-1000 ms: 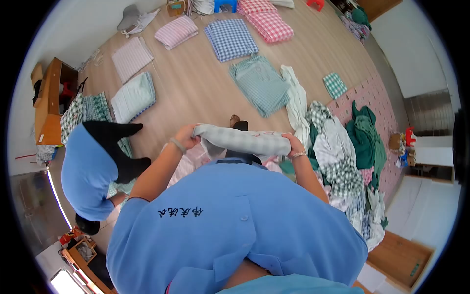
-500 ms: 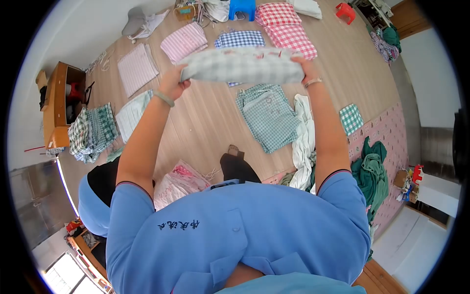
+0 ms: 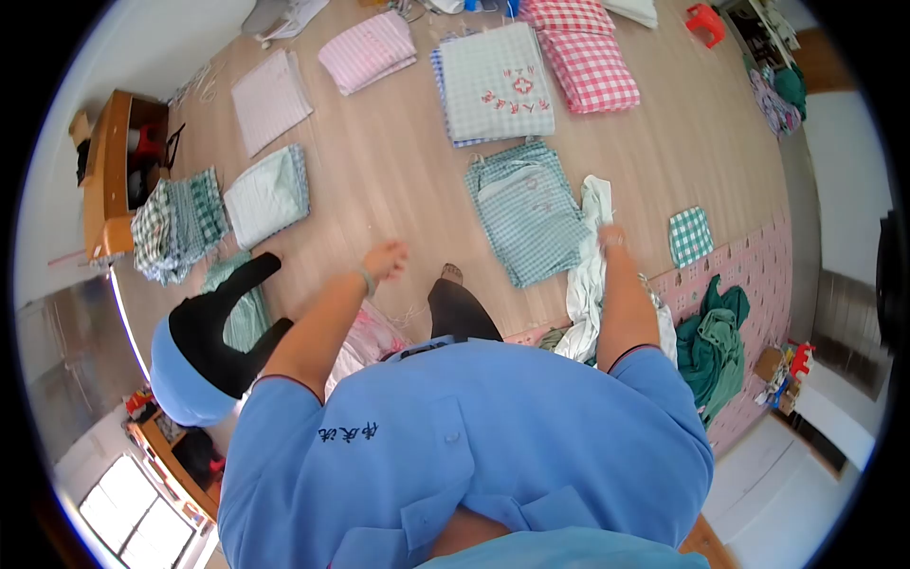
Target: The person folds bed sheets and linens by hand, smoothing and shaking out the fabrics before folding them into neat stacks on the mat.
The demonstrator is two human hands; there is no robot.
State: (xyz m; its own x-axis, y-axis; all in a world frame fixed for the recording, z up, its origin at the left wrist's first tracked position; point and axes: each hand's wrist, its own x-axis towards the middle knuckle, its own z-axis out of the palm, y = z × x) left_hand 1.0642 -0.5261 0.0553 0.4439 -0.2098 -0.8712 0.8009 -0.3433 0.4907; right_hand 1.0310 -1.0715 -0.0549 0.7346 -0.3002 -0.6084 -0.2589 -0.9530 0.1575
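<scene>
A folded pale green checked cloth with red marks [image 3: 498, 81] lies flat on top of the blue checked stack [image 3: 438, 87], well beyond my hands. My left hand [image 3: 387, 260] is over the wooden floor, its fingers apart and nothing in them. In front of the long white cloth [image 3: 590, 270], my right hand [image 3: 611, 235] is smeared by motion, so its fingers cannot be made out. Between my hands, nearer the right one, lies a folded green checked cloth [image 3: 531, 213].
At the left a co-worker [image 3: 194, 365] bends over near green cloth [image 3: 248, 308]. Folded stacks include pink striped [image 3: 368, 52], red checked [image 3: 592, 71] and white [image 3: 267, 197]. A red stool [image 3: 704, 25] stands at the back. Dark green cloth [image 3: 711, 356] lies heaped at right.
The pale green cloth has gone from between my hands onto the blue checked stack. Both hands have let go and drawn back towards my body. The view has shifted forward over the floor.
</scene>
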